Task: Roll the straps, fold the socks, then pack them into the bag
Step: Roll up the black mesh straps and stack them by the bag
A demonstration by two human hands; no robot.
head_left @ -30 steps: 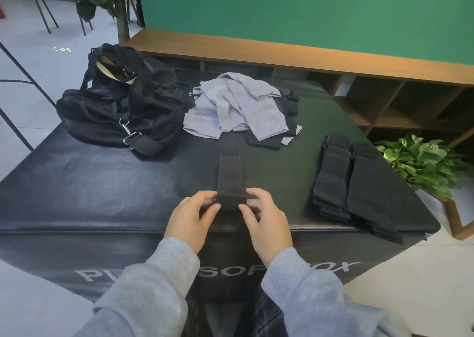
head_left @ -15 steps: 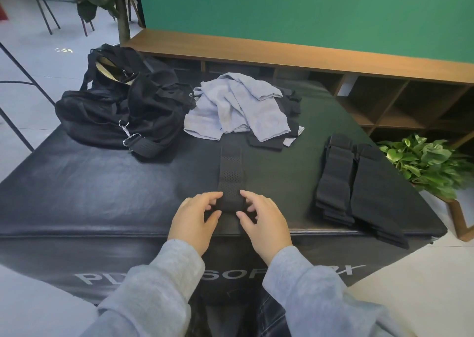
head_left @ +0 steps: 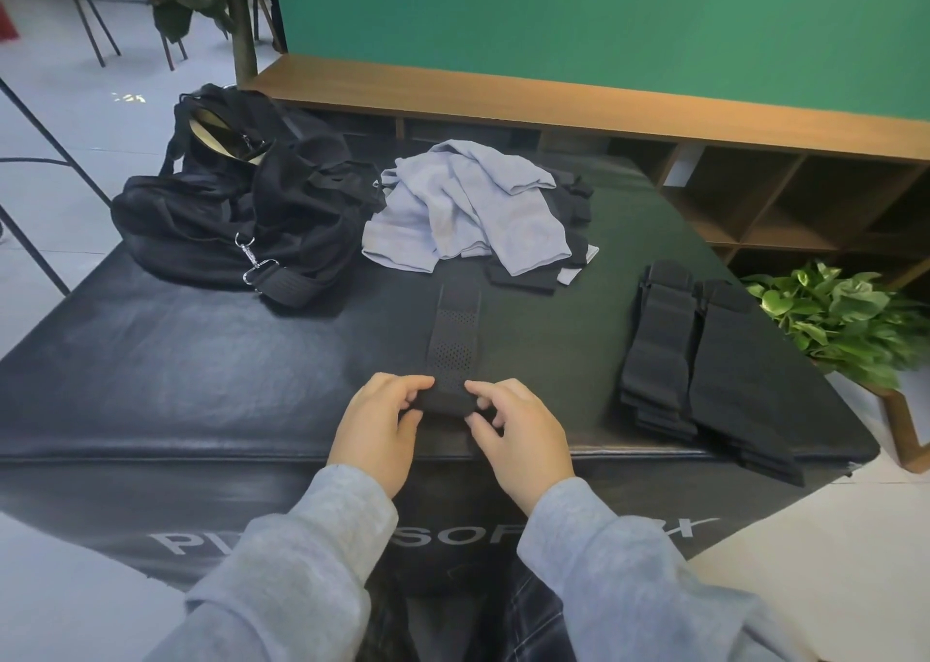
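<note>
The box top [head_left: 151,359] looks like black faux leather, smooth with a dull sheen. Strap [head_left: 455,339] in the middle of the frame is matt black woven stuff, perforated with tiny holes. Bag [head_left: 211,223] upper left is soft matt fabric with shiny metal clips [head_left: 251,261]. Socks [head_left: 468,208] are soft grey knit cloth. Shelf [head_left: 553,102] across the top is smooth wood, and the sleeves [head_left: 302,561] look like fleecy grey jersey.

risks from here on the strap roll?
1. The roll could go crooked: both hands, left hand and right hand, pinch only the rolled end of the perforated strap, and its long tail lies free.
2. The far end of the strap lies close to the sock pile and may drag it.
3. The roll sits near the front edge of the black mat; letting go could drop or unroll it.
</note>
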